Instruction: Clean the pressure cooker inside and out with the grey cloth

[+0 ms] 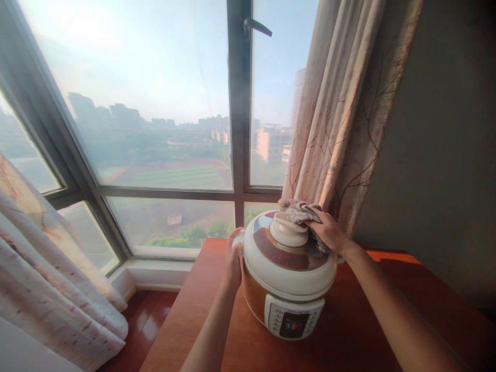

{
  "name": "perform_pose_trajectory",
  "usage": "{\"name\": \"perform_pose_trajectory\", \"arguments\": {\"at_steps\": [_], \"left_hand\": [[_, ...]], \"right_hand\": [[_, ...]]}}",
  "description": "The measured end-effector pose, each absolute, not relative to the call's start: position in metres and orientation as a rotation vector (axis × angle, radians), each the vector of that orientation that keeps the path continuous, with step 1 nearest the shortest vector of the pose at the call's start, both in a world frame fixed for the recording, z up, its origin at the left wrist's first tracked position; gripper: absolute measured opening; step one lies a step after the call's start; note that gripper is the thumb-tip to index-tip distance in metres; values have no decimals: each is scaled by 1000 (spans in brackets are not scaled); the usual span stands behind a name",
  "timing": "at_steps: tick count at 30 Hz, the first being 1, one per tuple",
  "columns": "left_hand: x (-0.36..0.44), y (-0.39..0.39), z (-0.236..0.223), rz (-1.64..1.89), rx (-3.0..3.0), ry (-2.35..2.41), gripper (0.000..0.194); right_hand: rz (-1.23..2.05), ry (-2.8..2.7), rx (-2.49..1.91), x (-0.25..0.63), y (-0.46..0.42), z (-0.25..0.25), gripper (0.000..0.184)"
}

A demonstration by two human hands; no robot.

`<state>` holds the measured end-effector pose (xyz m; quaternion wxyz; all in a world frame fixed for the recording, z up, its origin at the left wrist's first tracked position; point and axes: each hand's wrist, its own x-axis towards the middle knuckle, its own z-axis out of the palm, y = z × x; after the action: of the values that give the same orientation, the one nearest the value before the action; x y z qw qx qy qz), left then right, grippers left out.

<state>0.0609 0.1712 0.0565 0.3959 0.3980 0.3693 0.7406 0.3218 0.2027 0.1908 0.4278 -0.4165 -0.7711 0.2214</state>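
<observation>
A white and brown electric pressure cooker [289, 279] stands upright on a reddish wooden table, its control panel [294, 319] facing me. My left hand [234, 258] is closed around the side handle at the cooker's left. On top, my right hand [324, 227] grips a crumpled grey-brown cloth [300, 211], which lies against the lid knob [290, 230] and the right part of the lid. The cloth hides part of the knob's far side and some of the lid.
The wooden table [186, 320] reaches to a large window [166, 129] with a dark frame. Patterned curtains hang at the right [341, 103] and at the left [50, 289]. A plain wall [437, 155] stands on the right. Dark red flooring [151, 320] shows at lower left.
</observation>
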Motion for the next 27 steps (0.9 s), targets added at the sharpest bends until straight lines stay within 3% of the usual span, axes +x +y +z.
{"name": "perform_pose_trajectory", "arguments": {"at_steps": [8, 14, 19, 27], "left_hand": [[66, 172, 58, 1840, 932, 854, 48], [65, 175, 56, 1850, 936, 828, 50], [63, 177, 54, 1828, 893, 848, 52], [61, 178, 55, 1844, 913, 889, 52]], "right_hand": [[252, -2047, -1149, 356, 158, 161, 43], [-46, -2238, -1044, 350, 109, 138, 66], [-109, -2304, -1035, 342, 85, 138, 72], [-114, -2162, -1235, 333, 121, 144, 71]]}}
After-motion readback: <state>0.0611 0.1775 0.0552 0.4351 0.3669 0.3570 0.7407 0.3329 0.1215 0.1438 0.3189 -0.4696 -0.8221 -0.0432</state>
